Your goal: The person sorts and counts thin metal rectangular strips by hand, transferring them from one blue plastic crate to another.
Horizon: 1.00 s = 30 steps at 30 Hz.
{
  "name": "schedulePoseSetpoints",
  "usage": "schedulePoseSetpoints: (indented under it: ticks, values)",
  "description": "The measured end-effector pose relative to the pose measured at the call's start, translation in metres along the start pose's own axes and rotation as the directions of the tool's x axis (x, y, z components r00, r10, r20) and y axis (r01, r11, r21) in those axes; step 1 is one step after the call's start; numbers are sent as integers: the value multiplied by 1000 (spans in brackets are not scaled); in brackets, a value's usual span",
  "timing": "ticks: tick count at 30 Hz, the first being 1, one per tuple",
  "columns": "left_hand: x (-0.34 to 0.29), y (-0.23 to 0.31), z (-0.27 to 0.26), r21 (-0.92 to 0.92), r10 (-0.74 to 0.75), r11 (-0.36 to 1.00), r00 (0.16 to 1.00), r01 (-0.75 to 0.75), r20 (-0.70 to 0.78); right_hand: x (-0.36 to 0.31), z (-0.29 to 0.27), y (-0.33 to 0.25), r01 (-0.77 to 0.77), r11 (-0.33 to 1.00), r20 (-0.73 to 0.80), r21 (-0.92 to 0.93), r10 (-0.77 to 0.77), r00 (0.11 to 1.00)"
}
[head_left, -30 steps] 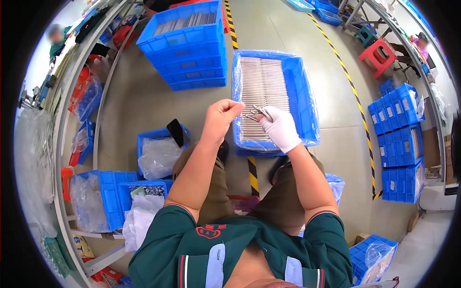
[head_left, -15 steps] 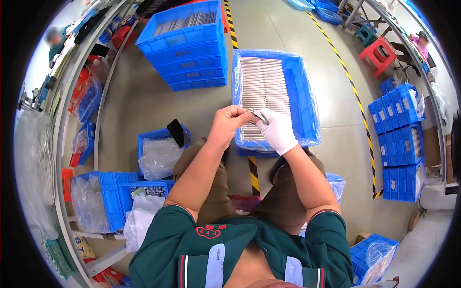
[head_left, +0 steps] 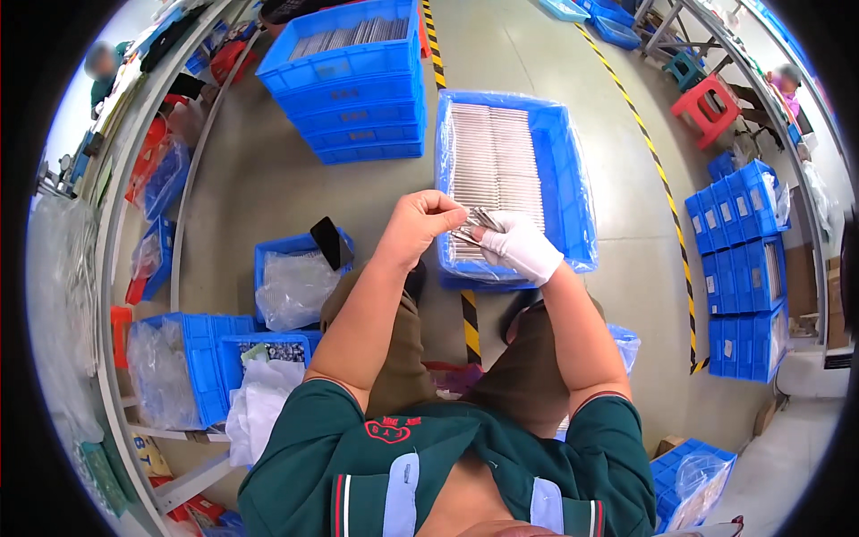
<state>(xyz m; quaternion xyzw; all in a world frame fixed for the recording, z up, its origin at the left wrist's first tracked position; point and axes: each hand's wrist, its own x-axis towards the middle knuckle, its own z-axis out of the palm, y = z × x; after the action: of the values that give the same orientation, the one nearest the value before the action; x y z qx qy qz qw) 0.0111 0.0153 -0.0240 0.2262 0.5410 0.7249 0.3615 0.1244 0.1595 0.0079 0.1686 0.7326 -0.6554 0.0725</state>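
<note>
My right hand point(head_left: 522, 248), in a white glove that leaves fingertips bare, is closed on a few thin, shiny metal pieces point(head_left: 483, 217), which fan out toward the left. My bare left hand point(head_left: 420, 224) pinches thumb and forefinger together right at the ends of these pieces; whatever sits in the pinch is too small to make out. Both hands hover over the near end of a blue crate point(head_left: 562, 179) lined with clear plastic film. Inside it, slim silvery parts point(head_left: 495, 161) lie in two close-packed rows along the left side.
Stacked blue crates point(head_left: 358, 112) stand at far left, the top one filled with thin parts. A dark phone point(head_left: 331, 243) rests on a small crate by my left knee. More crates point(head_left: 743, 268) and a red stool point(head_left: 707, 109) are at right. Two people sit at the sides.
The metal pieces have spread into a fan in my gloved hand, which has turned and shifted slightly right and down. My left hand stays pinched beside them.
</note>
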Motion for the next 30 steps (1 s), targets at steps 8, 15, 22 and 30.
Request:
schedulePoseSetpoints:
  ticks: [8, 15, 22, 30]
  values:
    - [2, -2, -2, -341, -134, 926, 986, 161, 102, 2, 3, 5, 23, 989, 20, 149, -26, 999]
    - [2, -3, -4, -482, -194, 829, 954, 283, 228, 2, 4, 4, 189, 972, -46, -142, -197, 979]
    - [0, -4, -2, -253, -162, 951, 983, 178, 83, 1, 4, -5, 39, 981, -70, -191, -53, 996]
    - [0, 0, -3, 162, -32, 986, 999, 36, -27, 9, 2, 9, 66, 981, -27, -183, -72, 997]
